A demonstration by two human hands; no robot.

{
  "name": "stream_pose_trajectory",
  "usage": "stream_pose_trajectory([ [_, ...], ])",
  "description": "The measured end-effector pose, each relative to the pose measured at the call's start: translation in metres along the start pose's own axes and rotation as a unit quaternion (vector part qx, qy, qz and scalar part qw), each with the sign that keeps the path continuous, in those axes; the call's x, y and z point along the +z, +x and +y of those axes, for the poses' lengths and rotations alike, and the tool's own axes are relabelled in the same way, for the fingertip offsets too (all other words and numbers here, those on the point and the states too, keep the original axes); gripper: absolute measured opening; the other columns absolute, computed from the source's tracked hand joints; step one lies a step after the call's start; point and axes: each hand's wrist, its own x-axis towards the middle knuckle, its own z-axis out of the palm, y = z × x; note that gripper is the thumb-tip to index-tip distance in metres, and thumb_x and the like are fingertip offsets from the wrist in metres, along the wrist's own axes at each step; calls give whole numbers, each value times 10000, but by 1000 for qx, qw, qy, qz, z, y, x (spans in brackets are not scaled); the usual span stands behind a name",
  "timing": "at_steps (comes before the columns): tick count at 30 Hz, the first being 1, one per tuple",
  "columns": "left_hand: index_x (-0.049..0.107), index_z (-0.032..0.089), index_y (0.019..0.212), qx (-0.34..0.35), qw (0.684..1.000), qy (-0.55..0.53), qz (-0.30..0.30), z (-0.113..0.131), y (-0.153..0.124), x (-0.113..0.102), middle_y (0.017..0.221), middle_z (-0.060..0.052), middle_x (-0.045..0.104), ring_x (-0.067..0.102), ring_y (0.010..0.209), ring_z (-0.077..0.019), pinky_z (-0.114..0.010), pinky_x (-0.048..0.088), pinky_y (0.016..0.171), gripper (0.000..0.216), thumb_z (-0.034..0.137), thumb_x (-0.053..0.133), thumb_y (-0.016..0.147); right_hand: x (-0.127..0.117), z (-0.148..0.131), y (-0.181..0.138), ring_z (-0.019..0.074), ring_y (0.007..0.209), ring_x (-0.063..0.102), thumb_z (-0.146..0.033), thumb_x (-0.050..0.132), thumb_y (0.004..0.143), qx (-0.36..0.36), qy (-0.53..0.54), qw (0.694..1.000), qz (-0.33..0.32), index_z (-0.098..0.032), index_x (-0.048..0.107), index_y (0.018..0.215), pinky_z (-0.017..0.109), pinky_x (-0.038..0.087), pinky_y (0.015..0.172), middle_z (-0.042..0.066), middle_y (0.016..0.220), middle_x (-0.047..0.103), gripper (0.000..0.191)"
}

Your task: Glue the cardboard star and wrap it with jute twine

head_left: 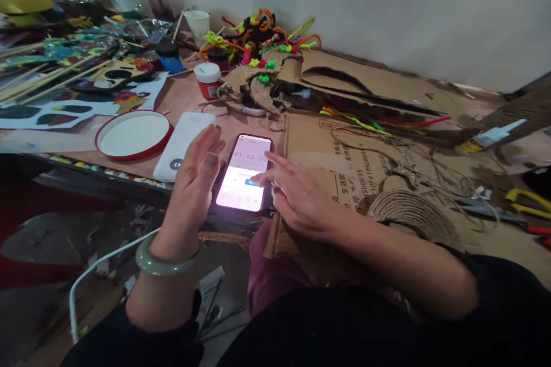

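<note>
A smartphone [244, 155] lies face up near the table's front edge, its lit screen showing a timer and a dialog with a blue button. My right hand [297, 195] is over its right side, one fingertip at the blue button and the other fingers loosely spread. To the phone's left, my left hand [198, 172] is raised with fingers stretched, holding nothing. A pale bangle [166, 264] circles that wrist. Partly behind the left hand lies a white power bank [181, 137].
Cardboard [310, 143] with a coil of twine [413, 212] and pliers [491, 209] covers the right side. A round white lid [133, 133], a red paint jar [208, 80] and twine pieces with coloured pipe cleaners [262, 34] stand behind. Sticks and paints crowd the left.
</note>
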Motion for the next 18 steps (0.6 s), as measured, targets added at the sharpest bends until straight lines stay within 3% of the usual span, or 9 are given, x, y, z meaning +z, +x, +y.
stream_pose_trajectory([
  [12, 528, 385, 1243, -6, 1000, 20, 6, 0, 0, 1, 1389, -13, 479, 438, 1276, -290, -465, 365, 1040, 449, 551, 492, 828, -3, -4, 2, 234, 1371, 299, -43, 347, 794, 17, -8, 998, -52, -141, 575, 1074, 455, 297, 1099, 127, 1265, 570, 374],
  [18, 524, 354, 1254, -6, 1000, 20, 7, 1, -1, 2, 1391, -31, 476, 439, 1276, -286, -461, 334, 1067, 462, 538, 497, 831, -3, 5, 1, 220, 1348, 346, -48, 355, 778, 13, 23, 999, 30, -172, 544, 1031, 473, 345, 1057, 97, 1242, 589, 339],
])
